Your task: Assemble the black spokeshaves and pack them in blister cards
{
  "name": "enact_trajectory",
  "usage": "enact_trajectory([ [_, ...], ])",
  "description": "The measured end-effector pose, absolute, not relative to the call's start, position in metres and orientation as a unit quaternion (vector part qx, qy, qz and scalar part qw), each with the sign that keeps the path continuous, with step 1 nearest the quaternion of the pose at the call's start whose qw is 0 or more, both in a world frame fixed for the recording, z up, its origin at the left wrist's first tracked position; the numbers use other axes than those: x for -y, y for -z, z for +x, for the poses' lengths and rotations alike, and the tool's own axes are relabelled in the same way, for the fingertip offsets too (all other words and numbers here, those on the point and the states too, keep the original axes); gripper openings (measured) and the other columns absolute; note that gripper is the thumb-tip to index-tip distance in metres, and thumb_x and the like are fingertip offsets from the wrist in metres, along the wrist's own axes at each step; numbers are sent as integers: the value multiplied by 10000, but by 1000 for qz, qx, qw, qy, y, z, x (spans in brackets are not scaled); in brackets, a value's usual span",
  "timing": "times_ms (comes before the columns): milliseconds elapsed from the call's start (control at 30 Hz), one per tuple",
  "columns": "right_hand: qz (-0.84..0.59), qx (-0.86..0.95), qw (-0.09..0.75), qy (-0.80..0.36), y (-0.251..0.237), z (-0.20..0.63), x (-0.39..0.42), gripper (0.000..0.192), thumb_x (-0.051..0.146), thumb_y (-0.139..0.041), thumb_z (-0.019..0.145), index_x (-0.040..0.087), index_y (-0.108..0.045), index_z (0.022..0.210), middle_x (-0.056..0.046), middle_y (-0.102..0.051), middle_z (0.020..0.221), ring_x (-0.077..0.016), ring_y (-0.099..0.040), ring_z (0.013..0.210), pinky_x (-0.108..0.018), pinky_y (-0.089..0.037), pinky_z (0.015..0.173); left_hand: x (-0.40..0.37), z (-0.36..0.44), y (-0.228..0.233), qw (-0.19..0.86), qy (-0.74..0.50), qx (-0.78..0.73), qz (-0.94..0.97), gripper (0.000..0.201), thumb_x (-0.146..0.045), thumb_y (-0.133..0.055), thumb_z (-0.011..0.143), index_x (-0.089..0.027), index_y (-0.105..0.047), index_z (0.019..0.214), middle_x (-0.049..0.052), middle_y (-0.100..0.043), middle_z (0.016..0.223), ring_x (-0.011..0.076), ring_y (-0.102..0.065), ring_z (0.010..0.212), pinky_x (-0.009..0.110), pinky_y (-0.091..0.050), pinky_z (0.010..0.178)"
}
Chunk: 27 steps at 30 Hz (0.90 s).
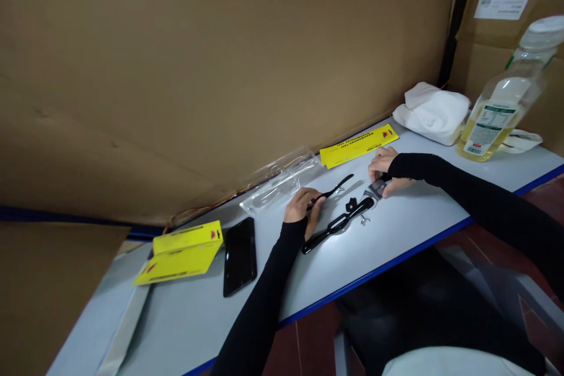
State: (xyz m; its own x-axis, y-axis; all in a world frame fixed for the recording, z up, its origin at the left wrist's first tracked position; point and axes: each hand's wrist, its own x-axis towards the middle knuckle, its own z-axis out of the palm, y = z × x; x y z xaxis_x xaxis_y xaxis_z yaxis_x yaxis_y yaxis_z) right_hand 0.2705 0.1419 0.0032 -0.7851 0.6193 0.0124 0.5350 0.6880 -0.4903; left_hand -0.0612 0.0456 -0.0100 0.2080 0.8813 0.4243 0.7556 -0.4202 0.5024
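My left hand [304, 207] rests on the grey table [388, 241], its fingers closed around one black handle [335, 190] of a pair of garden shears [341, 221]. The other black handle lies on the table just below that hand. My right hand [384, 170] pinches the metal blade end [375, 190] of the shears. A small wing nut [363, 221] lies beside the pivot. Both arms wear black sleeves.
A black phone [239, 255] and folded yellow cards [183, 251] lie at the left, a clear plastic sleeve [282, 183] and another yellow card [358, 145] behind the hands. White cloth [434, 111] and an oil bottle [502, 103] stand at right. Cardboard walls the back.
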Motion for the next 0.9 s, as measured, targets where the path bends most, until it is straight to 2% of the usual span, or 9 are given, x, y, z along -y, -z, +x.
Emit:
enact_trajectory([
  [67, -344, 903, 84, -244, -7, 269, -141, 448, 379, -946, 595, 241, -634, 885, -34, -715, 886, -299, -548, 1062, -398, -369, 916, -45, -60, 8, 148, -398, -557, 714, 284, -465, -632, 1003, -192, -701, 968, 73, -704, 996, 167, -659, 793, 288, -556, 663],
  [167, -345, 875, 102, -324, -15, 268, -137, 410, 306, -911, 616, 244, -567, 831, 24, -676, 758, -206, -585, 818, -378, -408, 882, -43, -56, 0, 320, -510, -560, 569, 392, -597, -657, 966, -207, -627, 938, 13, -627, 829, 104, -520, 539, 211, -395, 399],
  [267, -326, 845, 135, -403, -22, 266, -133, 315, 336, -840, 698, 240, -579, 848, 28, -677, 757, -154, -566, 695, -322, -440, 731, -40, -50, -11, 488, -572, -488, 444, 465, -631, -781, 856, -195, -642, 943, 8, -564, 789, 98, -483, 541, 155, -244, 306],
  [333, -318, 821, 166, -444, -26, 262, -129, 290, 392, -809, 749, 228, -617, 891, 16, -689, 778, -143, -562, 683, -299, -426, 656, -36, -44, -17, 562, -565, -451, 402, 529, -618, -848, 794, -172, -694, 1032, 3, -513, 772, 91, -456, 567, 131, -201, 300],
  [400, -317, 787, 208, -487, -29, 256, -124, 318, 449, -807, 777, 207, -647, 907, 0, -703, 799, -133, -561, 683, -291, -427, 644, -34, -37, -18, 607, -538, -439, 385, 574, -549, -917, 738, -140, -724, 1091, -29, -441, 728, 62, -360, 530, 123, -175, 307],
  [467, -314, 744, 249, -534, -32, 248, -118, 372, 505, -817, 776, 192, -657, 900, -17, -717, 819, -131, -586, 697, -288, -446, 650, -32, -32, -17, 635, -511, -442, 375, 543, -398, -956, 713, -120, -743, 1128, -76, -342, 675, 32, -236, 486, 120, -158, 327],
  [533, -311, 702, 273, -579, -36, 242, -112, 425, 550, -835, 757, 187, -661, 895, -8, -699, 772, -123, -585, 656, -281, -460, 613, -32, -27, -16, 671, -490, -428, 355, 501, -366, -928, 741, -116, -756, 1140, -78, -337, 681, 21, -185, 477, 132, -171, 342],
  [700, -325, 647, 288, -626, -46, 231, -98, 456, 586, -857, 760, 204, -685, 942, 41, -625, 650, -97, -530, 514, -271, -467, 500, -30, -22, -19, 710, -493, -380, 329, 463, -446, -815, 828, -131, -776, 1165, 17, -493, 812, 70, -338, 564, 170, -251, 385],
  [900, -346, 600, 310, -652, -44, 225, -88, 429, 531, -887, 744, 235, -712, 1001, 23, -661, 731, -106, -580, 531, -293, -530, 503, -28, -17, -10, 689, -530, -392, 303, 473, -431, -869, 787, -117, -806, 1134, 28, -504, 833, 109, -449, 675, 233, -414, 511],
])
